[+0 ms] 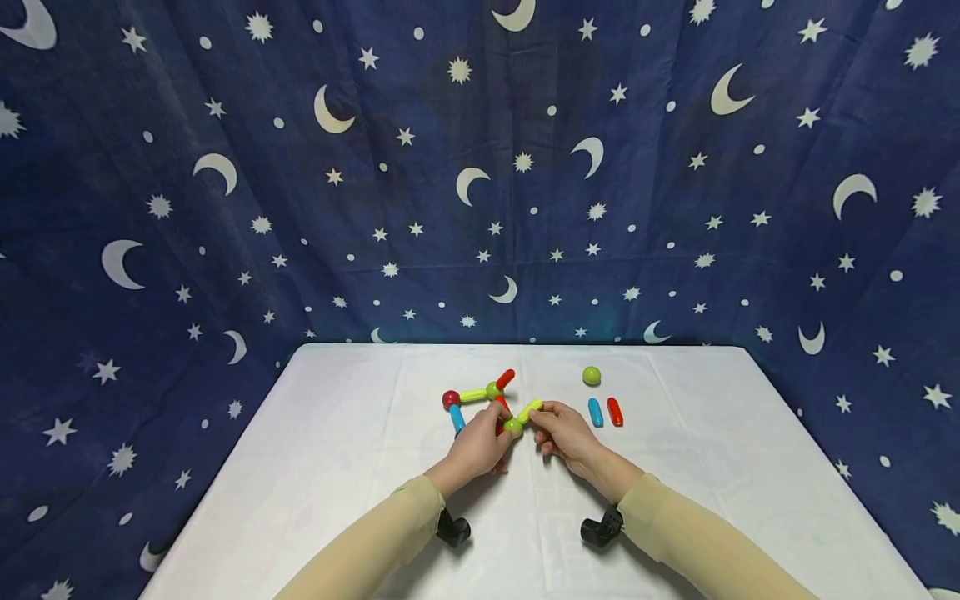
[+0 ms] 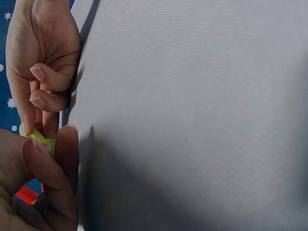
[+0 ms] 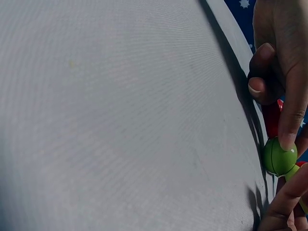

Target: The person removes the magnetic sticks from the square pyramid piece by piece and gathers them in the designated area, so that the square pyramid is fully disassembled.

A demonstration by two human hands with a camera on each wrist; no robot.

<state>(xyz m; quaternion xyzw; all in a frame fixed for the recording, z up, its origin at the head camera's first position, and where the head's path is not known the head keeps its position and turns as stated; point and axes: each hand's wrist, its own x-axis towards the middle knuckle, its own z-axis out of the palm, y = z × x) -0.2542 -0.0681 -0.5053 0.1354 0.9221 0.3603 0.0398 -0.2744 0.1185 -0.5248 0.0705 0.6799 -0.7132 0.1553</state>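
Note:
In the head view, my left hand [image 1: 478,442] pinches a green ball [image 1: 513,427] that belongs to a joined figure of sticks and balls. My right hand [image 1: 570,435] grips a yellow-green stick [image 1: 531,410] whose lower end meets that ball. The rest of the figure has a red ball [image 1: 451,400], a yellow-green stick [image 1: 473,395], a second green ball [image 1: 493,390], a blue stick [image 1: 457,417] and red sticks [image 1: 506,379]. In the right wrist view, the left fingertips touch the green ball [image 3: 280,156]. Part of the figure is hidden behind my left hand.
Right of the hands, a blue stick [image 1: 596,412] and a red stick [image 1: 615,412] lie side by side on the white table [image 1: 675,500]. A loose green ball [image 1: 592,376] sits behind them. A dark blue cloth with moons and stars [image 1: 420,108] hangs around the table.

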